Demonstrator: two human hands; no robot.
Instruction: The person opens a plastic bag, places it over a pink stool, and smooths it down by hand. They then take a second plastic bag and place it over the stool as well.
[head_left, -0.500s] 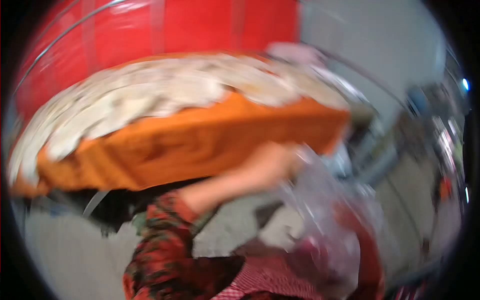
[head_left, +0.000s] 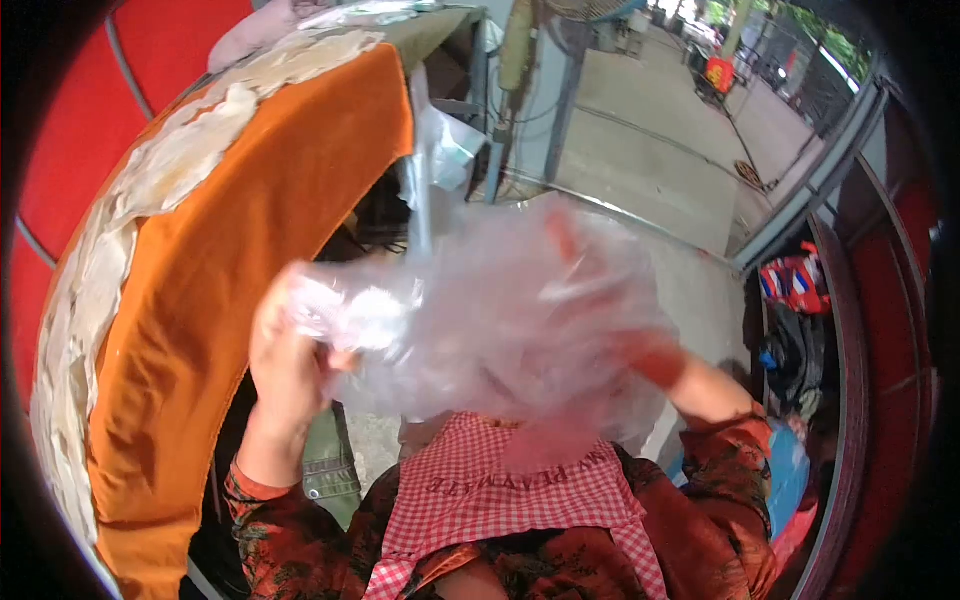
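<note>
Spreading the plastic bag (head_left: pixel 500 320), now away from the orange cloth (head_left: pixel 250 250); left hand (head_left: pixel 285 370) clenching the rim between its fingers, right hand (head_left: pixel 610 300) inside, hold untellable.

clear plastic bag (head_left: pixel 500 310) — orange cloth (head_left: pixel 250 260), red-and-white checked apron (head_left: pixel 500 490), red-and-dark patterned sleeves (head_left: pixel 290 550).

A single view looks from the person's head, forward and steeply down through a wide, round-edged lens, so the checked apron (head_left: pixel 500 500) fills the bottom edge. It sits very near the left hand (head_left: pixel 285 365) and the clear plastic bag (head_left: pixel 500 320) at centre. The orange-draped worktop (head_left: pixel 230 260) curves up the left, and the concrete yard (head_left: pixel 650 150) lies far off at top right.
</note>
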